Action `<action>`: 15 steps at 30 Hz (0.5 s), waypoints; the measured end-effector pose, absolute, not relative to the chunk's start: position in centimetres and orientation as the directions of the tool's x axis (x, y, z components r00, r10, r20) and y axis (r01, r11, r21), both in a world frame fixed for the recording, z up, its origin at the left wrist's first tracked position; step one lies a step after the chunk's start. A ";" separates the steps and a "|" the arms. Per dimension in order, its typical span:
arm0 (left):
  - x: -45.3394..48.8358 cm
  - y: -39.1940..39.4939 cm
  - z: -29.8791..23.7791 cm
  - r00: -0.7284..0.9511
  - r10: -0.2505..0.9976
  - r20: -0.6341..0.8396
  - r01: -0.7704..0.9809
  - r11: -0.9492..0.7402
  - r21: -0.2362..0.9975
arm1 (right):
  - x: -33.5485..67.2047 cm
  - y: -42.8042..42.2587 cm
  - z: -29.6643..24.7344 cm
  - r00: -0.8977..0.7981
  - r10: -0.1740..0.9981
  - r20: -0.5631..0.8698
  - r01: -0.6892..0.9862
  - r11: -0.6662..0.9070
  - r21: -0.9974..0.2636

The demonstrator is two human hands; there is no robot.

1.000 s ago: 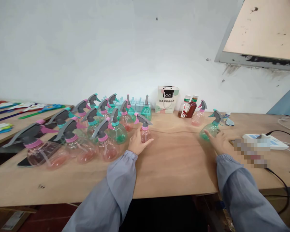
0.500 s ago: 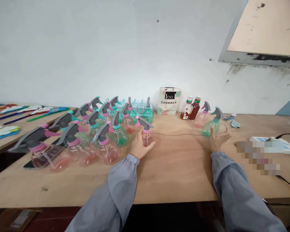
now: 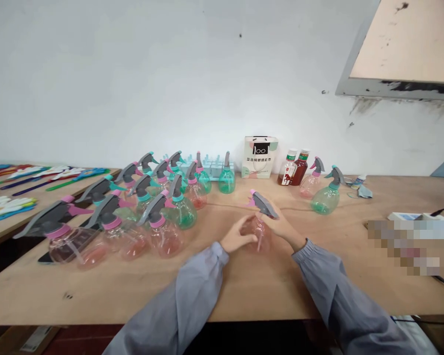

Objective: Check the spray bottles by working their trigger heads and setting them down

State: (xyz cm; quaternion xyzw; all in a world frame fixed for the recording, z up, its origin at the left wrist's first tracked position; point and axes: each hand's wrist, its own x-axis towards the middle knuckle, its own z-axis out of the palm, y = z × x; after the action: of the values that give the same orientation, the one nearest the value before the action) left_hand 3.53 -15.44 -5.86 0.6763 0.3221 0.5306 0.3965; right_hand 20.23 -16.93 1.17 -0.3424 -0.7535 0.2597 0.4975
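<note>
A clear pink spray bottle point(image 3: 258, 231) with a grey trigger head and pink collar is in both my hands at the middle of the wooden table point(image 3: 244, 286). My left hand point(image 3: 237, 236) cups its body from the left, fingers curled round it. My right hand point(image 3: 281, 227) grips the neck and trigger head from the right. Both sleeves are grey-blue.
Several pink and green spray bottles point(image 3: 163, 212) stand crowded at the left. A green spray bottle point(image 3: 327, 195) and a pink one point(image 3: 313, 180) stand at the right, by two drink bottles point(image 3: 294, 168) and a small paper bag point(image 3: 261, 157). A white device with cable point(image 3: 422, 219) lies at far right.
My left hand has carried the pink bottle rightward to the table's middle. My right hand has left the green bottle and come left to grip the pink bottle's head.
</note>
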 end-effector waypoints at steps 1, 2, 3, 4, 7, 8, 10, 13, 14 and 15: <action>2.8 -14.4 -5.5 0.190 0.875 0.446 0.000 -0.454 0.891 | 20.5 -17.0 1.4 -0.254 0.790 0.558 0.219 0.609 -0.762; 2.1 -13.2 -5.1 0.131 0.890 0.437 0.005 -0.441 0.898 | 20.9 -17.1 1.6 -0.254 0.807 0.533 0.186 0.582 -0.792; 1.4 -11.8 -4.7 0.041 0.901 0.432 0.019 -0.433 0.901 | 21.2 -17.2 1.8 -0.267 0.826 0.497 0.157 0.546 -0.823; 0.8 -10.2 -4.1 -0.048 0.903 0.426 0.037 -0.425 0.904 | 21.5 -17.4 2.0 -0.289 0.840 0.459 0.142 0.512 -0.847; 0.3 -5.2 -2.4 -0.288 0.863 0.416 0.112 -0.401 0.909 | 21.9 -17.8 2.5 -0.318 0.855 0.409 0.135 0.468 -0.873; 0.5 -3.5 -1.9 -0.321 0.852 0.415 0.131 -0.394 0.910 | 21.9 -17.8 2.5 -0.307 0.856 0.416 0.129 0.471 -0.873; 1.2 -0.6 -1.0 -0.371 0.829 0.418 0.229 -0.355 0.907 | 21.8 -17.7 2.3 -0.286 0.861 0.420 0.120 0.467 -0.876; 2.3 2.5 -0.3 -0.382 0.817 0.433 0.337 -0.313 0.888 | 21.8 -17.6 1.5 -0.317 0.872 0.373 0.135 0.431 -0.892; 2.6 3.3 -0.2 -0.368 0.819 0.441 0.348 -0.319 0.882 | 21.8 -17.5 1.2 -0.326 0.876 0.356 0.142 0.418 -0.897; 2.9 3.8 -0.2 -0.338 0.821 0.461 0.363 -0.339 0.868 | 21.9 -17.5 1.0 -0.327 0.880 0.345 0.145 0.408 -0.902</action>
State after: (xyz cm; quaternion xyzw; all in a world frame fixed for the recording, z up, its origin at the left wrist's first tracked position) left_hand 2.86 3.80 -0.24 0.5440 0.5437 0.6110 0.1873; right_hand 21.89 -17.54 0.99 -0.3627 -0.7063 0.4057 0.4527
